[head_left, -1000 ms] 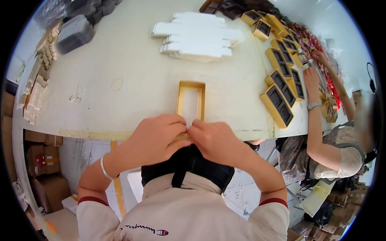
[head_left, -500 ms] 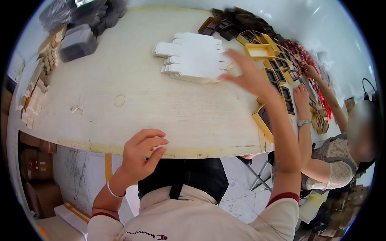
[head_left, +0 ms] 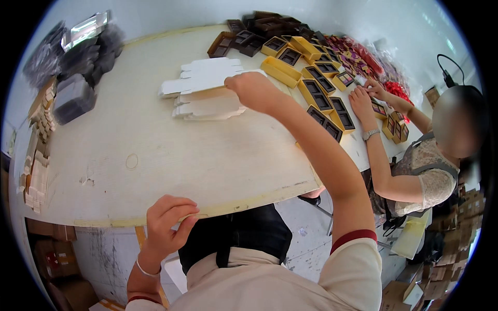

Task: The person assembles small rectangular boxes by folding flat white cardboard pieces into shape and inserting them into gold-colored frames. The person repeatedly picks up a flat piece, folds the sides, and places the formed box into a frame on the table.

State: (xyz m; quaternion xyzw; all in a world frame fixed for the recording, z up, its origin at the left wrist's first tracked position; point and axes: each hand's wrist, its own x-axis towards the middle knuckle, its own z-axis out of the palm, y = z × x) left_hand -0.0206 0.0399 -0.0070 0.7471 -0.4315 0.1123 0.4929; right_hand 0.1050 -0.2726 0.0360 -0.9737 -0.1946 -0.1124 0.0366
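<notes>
A stack of flat white folded cartons [head_left: 210, 106] lies on the far middle of the table. My right hand [head_left: 254, 92] is closed on the right end of the top carton [head_left: 207, 72]. That carton is tilted, with its near edge raised and a shadowed gap between it and the stack. My fingertips are partly hidden behind the hand. By the table's front edge, my left hand [head_left: 168, 220] is open, fingers loosely bent and thumb apart, holding nothing.
Yellow boxes with dark trays [head_left: 316, 96] stand right of the stack, dark brown trays [head_left: 259, 31] behind. Clear plastic trays [head_left: 75, 98] and stacked pale cardboard pieces [head_left: 37, 176] line the left side. A co-worker [head_left: 415, 176] handles small boxes at the right.
My right hand has come from above the stack's right end onto the top carton, gripping and tilting it up. My left hand stays near the table edge. The view has shifted.
</notes>
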